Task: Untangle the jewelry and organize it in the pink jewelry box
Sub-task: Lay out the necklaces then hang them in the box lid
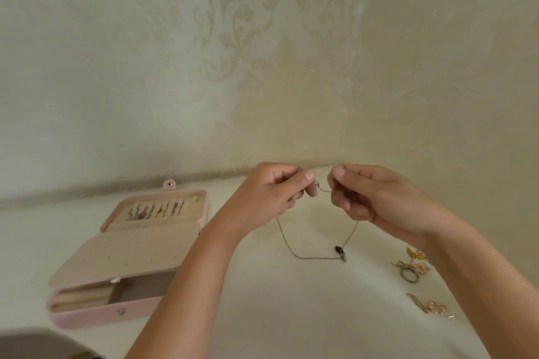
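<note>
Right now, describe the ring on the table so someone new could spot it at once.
On the white table, look far right, opposite the pink jewelry box, where loose pieces lie in two small groups. The ring is in the upper group, just below-left of a pink flower piece. It is the only plain dark round hoop; its neighbours are gold or pink ornaments.

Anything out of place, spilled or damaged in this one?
Nothing damaged or spilled. The left hand and right hand pinch a necklace with a dark pendant. Loose pieces lie on the table at right, not yet in the open pink jewelry box.
</note>
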Motion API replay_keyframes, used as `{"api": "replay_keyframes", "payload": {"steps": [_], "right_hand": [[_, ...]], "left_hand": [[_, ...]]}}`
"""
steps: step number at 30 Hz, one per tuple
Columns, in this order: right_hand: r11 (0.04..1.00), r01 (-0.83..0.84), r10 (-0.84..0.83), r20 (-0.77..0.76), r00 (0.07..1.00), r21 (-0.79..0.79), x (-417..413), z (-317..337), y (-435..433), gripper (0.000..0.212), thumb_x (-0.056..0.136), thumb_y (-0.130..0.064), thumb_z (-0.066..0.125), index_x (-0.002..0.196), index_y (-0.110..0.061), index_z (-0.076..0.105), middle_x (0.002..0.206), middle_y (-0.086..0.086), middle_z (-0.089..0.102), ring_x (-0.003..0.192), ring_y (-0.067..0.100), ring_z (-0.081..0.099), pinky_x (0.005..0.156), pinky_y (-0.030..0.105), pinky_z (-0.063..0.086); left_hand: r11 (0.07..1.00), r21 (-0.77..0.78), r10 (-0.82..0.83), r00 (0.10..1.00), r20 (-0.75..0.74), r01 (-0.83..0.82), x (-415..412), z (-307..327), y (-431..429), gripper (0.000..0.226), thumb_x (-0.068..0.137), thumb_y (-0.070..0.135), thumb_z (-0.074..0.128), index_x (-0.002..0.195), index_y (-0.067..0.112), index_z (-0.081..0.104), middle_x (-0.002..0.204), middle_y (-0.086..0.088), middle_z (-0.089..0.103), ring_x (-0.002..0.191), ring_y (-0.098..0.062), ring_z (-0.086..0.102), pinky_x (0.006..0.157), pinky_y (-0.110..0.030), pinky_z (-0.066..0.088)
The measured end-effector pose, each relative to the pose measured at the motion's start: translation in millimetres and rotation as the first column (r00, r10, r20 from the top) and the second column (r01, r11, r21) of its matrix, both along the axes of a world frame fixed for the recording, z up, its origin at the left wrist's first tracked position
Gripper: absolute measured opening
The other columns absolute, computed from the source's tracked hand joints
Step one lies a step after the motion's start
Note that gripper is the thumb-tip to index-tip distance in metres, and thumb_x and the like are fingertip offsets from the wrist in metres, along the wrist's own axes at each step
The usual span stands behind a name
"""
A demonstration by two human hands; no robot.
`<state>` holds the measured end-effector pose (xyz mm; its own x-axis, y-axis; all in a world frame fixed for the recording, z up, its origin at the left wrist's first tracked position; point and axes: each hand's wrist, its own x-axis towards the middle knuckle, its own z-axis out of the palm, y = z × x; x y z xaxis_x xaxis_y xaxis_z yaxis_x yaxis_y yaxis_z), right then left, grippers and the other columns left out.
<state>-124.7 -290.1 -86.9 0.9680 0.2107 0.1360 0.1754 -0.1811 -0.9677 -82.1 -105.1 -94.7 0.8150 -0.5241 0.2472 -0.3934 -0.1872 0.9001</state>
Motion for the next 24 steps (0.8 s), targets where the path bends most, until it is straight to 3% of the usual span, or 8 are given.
{"api": "replay_keyframes", "payload": {"steps": [3,6,12,16,19,22,24], "right_hand": [[0.988,-0.014,0.018,0.021,1.000,-0.153,1.0,8.7,5.7,0.027,0.083,-0.044,0.054,0.083,-0.019,0.065,0.055,-0.004,0.035,0.050,0.010,0.023,0.045,0.015,0.022],[0.976,-0.119,0.130,0.046,0.990,-0.182,2.0,28.1,11.6,0.023,0.081,-0.040,0.056,0.083,-0.023,0.072,0.050,-0.003,0.031,0.046,0.009,0.021,0.044,0.016,0.019],[0.958,-0.263,0.263,0.021,0.965,0.111,18.4,73.0,32.0,0.017,0.084,-0.015,0.052,0.087,-0.003,0.064,0.072,0.004,0.060,0.062,0.012,0.053,0.057,0.017,0.046],[0.950,-0.307,0.308,-0.008,0.951,0.062,31.6,96.4,66.4,0.016,0.085,-0.021,0.054,0.087,-0.008,0.063,0.064,-0.002,0.052,0.051,0.007,0.038,0.048,0.015,0.034],[0.947,-0.320,0.320,0.003,0.947,-0.007,42.6,109.2,92.5,0.016,0.090,-0.024,0.054,0.085,-0.012,0.063,0.053,-0.007,0.043,0.043,0.005,0.026,0.043,0.016,0.023],[0.946,-0.322,0.323,-0.002,0.947,0.023,53.3,124.3,112.7,0.018,0.095,-0.019,0.050,0.083,-0.011,0.062,0.057,-0.006,0.052,0.045,0.004,0.039,0.044,0.013,0.034],[0.943,-0.330,0.330,0.000,0.944,0.053,59.2,134.9,122.1,0.019,0.096,-0.016,0.049,0.082,-0.010,0.061,0.065,-0.002,0.059,0.053,0.006,0.050,0.051,0.013,0.044]], "left_hand": [[0.999,-0.040,-0.011,0.999,0.037,0.012,-6.3,14.7,10.4,0.027,0.098,0.022,0.049,0.079,0.014,0.066,0.057,0.007,0.032,0.049,-0.007,0.028,0.047,-0.014,0.026],[1.000,-0.001,-0.025,0.997,0.073,0.025,-10.4,32.9,22.3,0.025,0.097,0.021,0.050,0.081,0.011,0.067,0.053,0.012,0.035,0.048,-0.006,0.029,0.047,-0.015,0.025],[1.000,0.006,0.006,0.994,0.105,-0.007,-8.5,55.3,46.8,0.027,0.095,0.022,0.053,0.073,0.015,0.065,0.056,0.004,0.047,0.051,-0.010,0.043,0.050,-0.020,0.036],[0.998,-0.018,0.056,0.996,0.075,-0.055,-6.9,57.9,67.6,0.026,0.096,0.017,0.051,0.075,0.012,0.065,0.061,0.001,0.053,0.059,-0.012,0.051,0.056,-0.021,0.043],[0.996,-0.014,0.087,0.995,0.054,-0.086,-4.3,55.7,87.7,0.020,0.095,0.015,0.053,0.082,0.013,0.067,0.072,0.000,0.062,0.071,-0.012,0.060,0.070,-0.022,0.051],[0.983,0.040,0.177,0.983,0.058,-0.179,2.3,49.1,115.1,0.012,0.093,0.019,0.057,0.095,0.020,0.069,0.085,0.007,0.068,0.084,-0.006,0.063,0.081,-0.022,0.052],[0.930,0.180,0.305,0.946,0.113,-0.321,11.0,35.8,132.6,0.014,0.093,0.023,0.057,0.102,0.024,0.067,0.091,0.013,0.065,0.085,-0.001,0.061,0.077,-0.018,0.047]]}}
